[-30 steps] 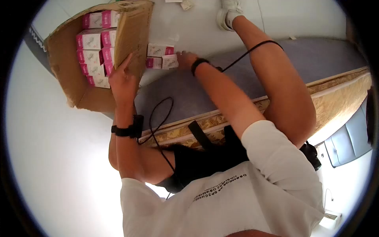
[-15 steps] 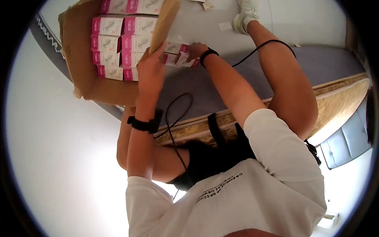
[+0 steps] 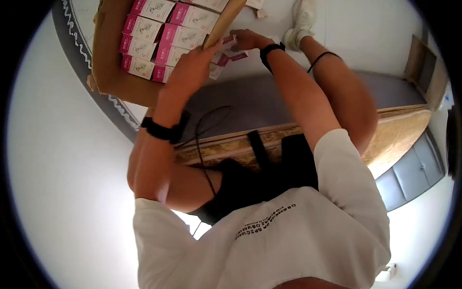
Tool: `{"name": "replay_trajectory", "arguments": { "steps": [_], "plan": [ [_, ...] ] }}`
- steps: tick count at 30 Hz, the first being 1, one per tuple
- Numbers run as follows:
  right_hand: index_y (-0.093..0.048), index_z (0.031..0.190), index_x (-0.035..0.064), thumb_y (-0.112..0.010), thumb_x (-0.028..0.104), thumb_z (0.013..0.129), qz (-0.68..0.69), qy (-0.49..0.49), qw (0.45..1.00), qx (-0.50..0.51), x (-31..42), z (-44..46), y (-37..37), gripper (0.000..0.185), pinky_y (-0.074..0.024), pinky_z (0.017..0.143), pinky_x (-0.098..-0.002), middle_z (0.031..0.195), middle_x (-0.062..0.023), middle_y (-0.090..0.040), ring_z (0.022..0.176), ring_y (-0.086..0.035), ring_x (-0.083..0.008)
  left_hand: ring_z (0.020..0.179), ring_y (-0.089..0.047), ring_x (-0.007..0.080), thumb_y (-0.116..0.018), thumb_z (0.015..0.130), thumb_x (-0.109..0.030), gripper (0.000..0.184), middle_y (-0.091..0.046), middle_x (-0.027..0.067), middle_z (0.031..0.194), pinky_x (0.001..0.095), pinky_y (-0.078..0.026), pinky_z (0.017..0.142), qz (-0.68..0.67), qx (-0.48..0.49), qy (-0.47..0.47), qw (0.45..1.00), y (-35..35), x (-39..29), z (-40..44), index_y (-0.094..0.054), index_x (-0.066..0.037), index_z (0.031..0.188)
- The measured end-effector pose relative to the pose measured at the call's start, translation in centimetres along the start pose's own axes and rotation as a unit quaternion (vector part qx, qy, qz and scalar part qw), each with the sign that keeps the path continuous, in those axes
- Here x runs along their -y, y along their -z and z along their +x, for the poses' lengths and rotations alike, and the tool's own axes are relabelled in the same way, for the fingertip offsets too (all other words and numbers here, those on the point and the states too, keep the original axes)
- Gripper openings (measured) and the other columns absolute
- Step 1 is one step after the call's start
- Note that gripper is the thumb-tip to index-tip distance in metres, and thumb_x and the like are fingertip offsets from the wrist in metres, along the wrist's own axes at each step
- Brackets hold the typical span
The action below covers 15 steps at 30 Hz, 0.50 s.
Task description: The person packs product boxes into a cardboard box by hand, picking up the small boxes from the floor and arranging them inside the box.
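A brown cardboard box (image 3: 108, 72) stands at the upper left, holding rows of small pink-and-white cartons (image 3: 144, 26). My left hand (image 3: 190, 67) is closed on the lower end of its near-side flap (image 3: 226, 23). To the right of that flap, my right hand (image 3: 248, 40) has its fingers bent round a small pink-and-white carton (image 3: 237, 54). Another carton (image 3: 216, 71) lies against it, partly hidden by the flap and my left hand. The fingertips of my right hand are partly out of sight behind the carton.
A grey-topped cushion with a gold patterned side (image 3: 394, 127) runs below the boxes. A dark cable (image 3: 198, 130) loops over it. My shoe (image 3: 302, 24) rests on the pale floor, near paper scraps (image 3: 260, 12). An open cardboard piece (image 3: 426, 65) is at the far right.
The view has shifted, and the cardboard box sits higher and more tilted in it. My left hand keeps hold of the flap. The carton at my right hand has turned and come nearer the flap.
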State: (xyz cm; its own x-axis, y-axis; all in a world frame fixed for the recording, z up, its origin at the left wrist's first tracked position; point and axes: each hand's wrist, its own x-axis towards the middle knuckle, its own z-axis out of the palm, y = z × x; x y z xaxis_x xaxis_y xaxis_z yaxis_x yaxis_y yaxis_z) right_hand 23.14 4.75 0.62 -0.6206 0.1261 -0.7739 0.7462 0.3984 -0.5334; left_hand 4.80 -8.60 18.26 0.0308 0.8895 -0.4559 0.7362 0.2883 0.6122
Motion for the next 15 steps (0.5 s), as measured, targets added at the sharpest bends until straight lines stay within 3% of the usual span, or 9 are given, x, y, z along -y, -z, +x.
{"name": "replay_trajectory", "arguments": {
  "steps": [1,2,4,5,6,8,10,11,15],
  "plan": [
    [-0.051,0.133,0.0121,-0.073,0.035,0.079,-0.005,0.005,1.000,-0.022,0.1,-0.6,2.0,0.063,-0.0506,0.090,-0.0383,0.117,-0.0101,-0.064,0.106,-0.062,-0.0262,0.074,-0.062,0.0359,-0.055,0.091,-0.010,0.056,-0.064,0.0248,0.095,0.0434,-0.050,0.067,0.016,0.096,0.016,0.995,1.2,-0.7,-0.2,-0.042,-0.021,0.144],
    [-0.050,0.134,0.0104,-0.072,0.038,0.079,-0.010,0.014,0.999,-0.045,0.4,-1.1,4.2,0.066,-0.0508,0.089,-0.0372,0.120,-0.0099,-0.063,0.105,-0.062,-0.0260,0.074,-0.062,0.0359,-0.055,0.091,-0.010,0.056,-0.064,0.0248,0.095,0.0434,-0.050,0.067,0.012,0.076,0.015,0.997,2.4,-1.8,-0.6,-0.042,-0.021,0.144],
    [-0.048,0.135,0.0068,-0.066,0.032,0.084,0.162,-0.001,0.983,-0.084,1.1,-3.7,8.8,0.060,-0.0513,0.088,-0.0353,0.120,-0.0095,-0.062,0.100,-0.063,-0.0251,0.085,-0.063,0.0374,-0.051,0.095,-0.018,0.051,-0.063,0.0215,0.100,0.0457,-0.050,0.073,0.009,0.163,0.055,0.985,4.8,-3.2,-1.9,-0.038,-0.020,0.144],
    [-0.047,0.133,0.0028,-0.060,0.031,0.088,0.350,0.019,0.935,-0.046,-1.3,-3.7,11.0,0.055,-0.0487,0.090,-0.0352,0.116,-0.0105,-0.061,0.097,-0.060,-0.0216,0.085,-0.063,0.0374,-0.051,0.095,-0.018,0.051,-0.063,0.0215,0.100,0.0457,-0.050,0.073,0.005,0.141,0.061,0.988,5.6,-3.4,-1.9,-0.038,-0.020,0.144],
    [-0.051,0.127,0.0034,-0.057,0.028,0.092,0.394,0.108,0.912,-0.036,-1.7,-5.9,13.9,0.043,-0.0488,0.090,-0.0349,0.108,-0.0090,-0.061,0.093,-0.059,-0.0184,0.089,-0.062,0.0374,-0.050,0.095,-0.017,0.045,-0.063,0.0213,0.100,0.0465,-0.050,0.076,0.006,0.162,0.049,0.986,6.3,-3.6,-1.8,-0.041,-0.016,0.140],
    [-0.055,0.110,0.0070,-0.048,0.030,0.096,0.506,0.098,0.851,-0.104,-4.7,-6.2,19.7,0.028,-0.0486,0.086,-0.0346,0.089,-0.0048,-0.060,0.090,-0.060,-0.0168,0.093,-0.062,0.0374,-0.049,0.095,-0.017,0.041,-0.062,0.0211,0.101,0.0474,-0.050,0.080,0.005,0.144,0.050,0.988,7.6,-4.5,-1.5,-0.045,-0.012,0.136],
    [-0.057,0.108,0.0102,-0.047,0.036,0.095,0.407,0.002,0.910,-0.080,-2.3,-9.3,21.8,0.030,-0.0476,0.086,-0.0379,0.091,-0.0047,-0.061,0.093,-0.059,-0.0154,0.099,-0.061,0.0377,-0.049,0.094,-0.014,0.032,-0.062,0.0200,0.103,0.0491,-0.047,0.084,-0.007,-0.014,0.110,0.994,6.6,-6.3,0.3,-0.049,-0.003,0.124],
    [-0.057,0.109,0.0113,-0.047,0.037,0.095,0.358,-0.078,0.926,-0.091,-0.1,-10.1,21.5,0.031,-0.0474,0.086,-0.0394,0.094,-0.0056,-0.062,0.093,-0.059,-0.0150,0.099,-0.061,0.0377,-0.049,0.094,-0.014,0.032,-0.062,0.0200,0.103,0.0491,-0.047,0.084,-0.018,-0.022,0.111,0.993,6.7,-6.7,0.0,-0.049,-0.003,0.124],
    [-0.053,0.118,0.0100,-0.065,0.035,0.085,0.234,-0.149,0.954,-0.114,-3.6,-5.5,16.0,0.043,-0.0509,0.078,-0.0388,0.108,-0.0104,-0.064,0.096,-0.061,-0.0181,0.094,-0.062,0.0374,-0.051,0.091,-0.013,0.027,-0.061,0.0206,0.101,0.0466,-0.051,0.078,-0.059,-0.015,0.008,0.998,6.6,-7.9,-2.5,-0.051,0.000,0.115]
  ]
}}
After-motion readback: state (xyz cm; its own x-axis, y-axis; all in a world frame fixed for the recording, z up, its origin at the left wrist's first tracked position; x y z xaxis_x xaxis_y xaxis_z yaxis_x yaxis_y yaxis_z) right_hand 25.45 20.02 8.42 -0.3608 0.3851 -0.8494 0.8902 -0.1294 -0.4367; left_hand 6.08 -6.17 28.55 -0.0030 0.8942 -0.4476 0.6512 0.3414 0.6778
